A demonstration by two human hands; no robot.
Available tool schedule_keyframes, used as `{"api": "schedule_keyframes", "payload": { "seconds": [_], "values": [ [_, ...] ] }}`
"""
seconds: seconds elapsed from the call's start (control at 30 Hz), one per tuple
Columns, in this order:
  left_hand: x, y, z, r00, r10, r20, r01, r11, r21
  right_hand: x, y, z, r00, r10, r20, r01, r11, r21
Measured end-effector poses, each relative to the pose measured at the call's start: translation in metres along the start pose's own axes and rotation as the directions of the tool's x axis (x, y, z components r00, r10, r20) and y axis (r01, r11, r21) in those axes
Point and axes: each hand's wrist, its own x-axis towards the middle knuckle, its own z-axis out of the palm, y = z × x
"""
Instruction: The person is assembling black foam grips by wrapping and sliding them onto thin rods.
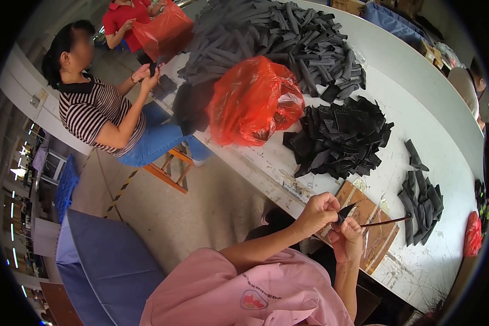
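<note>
My left hand [316, 213] is closed in a pinch grip on a small black fabric piece [344, 212], which sits between both hands just above the brown board [377, 239] at the near edge of the white worktop [418, 98]. My right hand [349, 239] is closed too, holding a thin dark rod [388, 221] that sticks out toward 3 o'clock, and its fingertips meet the piece from 5 o'clock. The piece looks light, limp and thin, likely to fold or slip, so I judge it best held near its end, close to where the rod meets it. The rod looks stiff and slender. A stack of finished-looking black strips [421, 201] lies at 3 o'clock, a loose heap of black pieces [339, 138] at 12, a red plastic bag [252, 103] at 11.
</note>
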Motion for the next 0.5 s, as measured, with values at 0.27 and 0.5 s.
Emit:
{"api": "schedule_keyframes", "payload": {
  "seconds": [0.27,0.5],
  "values": [
    [-0.003,-0.013,-0.005,0.974,0.220,-0.050,-0.195,0.932,0.307,0.002,-0.005,0.000,0.992,0.041,0.117,-0.029,0.994,-0.106],
    [-0.016,0.021,-0.004,0.909,-0.195,0.368,0.319,0.895,-0.313,-0.005,-0.001,-0.004,0.990,-0.097,0.102,0.104,0.992,-0.072]
  ]
}}
